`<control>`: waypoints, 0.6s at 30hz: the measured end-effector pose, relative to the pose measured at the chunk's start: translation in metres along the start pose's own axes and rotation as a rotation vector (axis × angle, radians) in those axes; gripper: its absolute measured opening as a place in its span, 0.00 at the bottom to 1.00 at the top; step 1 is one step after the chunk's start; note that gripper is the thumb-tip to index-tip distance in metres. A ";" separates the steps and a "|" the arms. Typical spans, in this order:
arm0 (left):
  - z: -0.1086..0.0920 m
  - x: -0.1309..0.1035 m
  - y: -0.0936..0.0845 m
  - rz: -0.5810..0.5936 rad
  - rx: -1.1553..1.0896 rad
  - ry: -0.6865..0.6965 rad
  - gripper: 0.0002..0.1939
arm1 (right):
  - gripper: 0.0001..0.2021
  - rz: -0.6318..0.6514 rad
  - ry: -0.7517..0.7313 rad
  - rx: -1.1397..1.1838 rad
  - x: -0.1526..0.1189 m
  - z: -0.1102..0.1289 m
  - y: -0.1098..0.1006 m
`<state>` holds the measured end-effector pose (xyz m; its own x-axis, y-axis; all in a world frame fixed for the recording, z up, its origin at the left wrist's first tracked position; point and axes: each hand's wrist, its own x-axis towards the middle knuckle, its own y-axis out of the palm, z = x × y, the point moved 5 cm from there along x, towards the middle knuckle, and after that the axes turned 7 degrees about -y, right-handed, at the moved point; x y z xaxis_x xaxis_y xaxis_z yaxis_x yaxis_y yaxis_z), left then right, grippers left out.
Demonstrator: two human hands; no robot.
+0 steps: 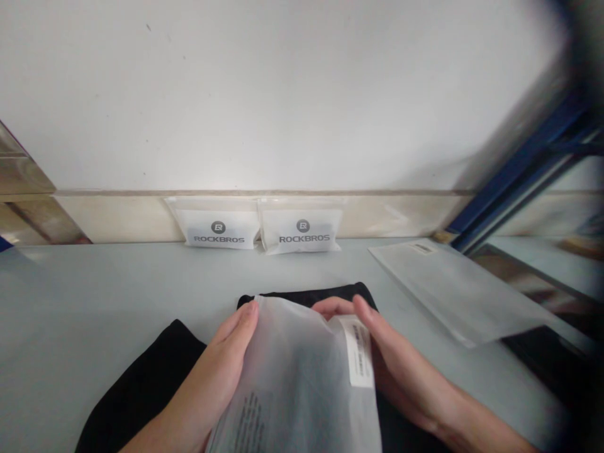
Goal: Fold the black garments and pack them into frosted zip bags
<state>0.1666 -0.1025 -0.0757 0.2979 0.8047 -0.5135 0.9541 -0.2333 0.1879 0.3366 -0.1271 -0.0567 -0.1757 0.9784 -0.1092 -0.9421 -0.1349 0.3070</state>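
A frosted plastic bag [302, 371] with a white barcode label and small print fills the bottom middle of the head view. My left hand [231, 346] grips its left edge near the upper corner, thumb on top. At the upper right side, my right hand [384, 340] is curled around the bag by the label, thumb raised; whether it pinches the plastic is hard to see. Something dark shows faintly through the bag. Beneath it and both hands lies black fabric [155, 365], spread over the table.
Two white ROCKBROS pouches [219, 229] lean against the wall at the back of the grey table [94, 283]. To the right lies another frosted bag [453, 289] with a label, near a dark flat item. A blue metal frame [514, 170] rises at the right.
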 end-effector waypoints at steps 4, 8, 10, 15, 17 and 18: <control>-0.009 0.002 -0.007 -0.103 0.077 0.105 0.19 | 0.18 -0.052 0.015 -0.230 0.000 0.003 -0.003; -0.016 0.001 -0.005 -0.102 0.173 0.186 0.15 | 0.16 -0.048 -0.001 -0.256 0.000 0.007 -0.002; -0.019 -0.001 -0.003 -0.101 0.209 0.227 0.14 | 0.14 -0.035 -0.004 -0.291 0.000 0.010 -0.005; -0.024 -0.002 0.005 -0.043 0.283 0.258 0.13 | 0.13 0.240 -0.020 -0.643 0.006 0.030 -0.005; -0.024 -0.002 0.008 0.002 0.294 0.274 0.13 | 0.13 0.251 -0.125 -0.859 0.016 0.044 -0.001; -0.023 -0.002 0.009 0.023 0.301 0.282 0.13 | 0.13 0.265 -0.195 -0.951 0.022 0.050 0.005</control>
<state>0.1740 -0.0936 -0.0532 0.3391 0.9055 -0.2550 0.9262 -0.3689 -0.0784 0.3421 -0.0987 -0.0104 -0.4431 0.8958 0.0358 -0.7311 -0.3380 -0.5927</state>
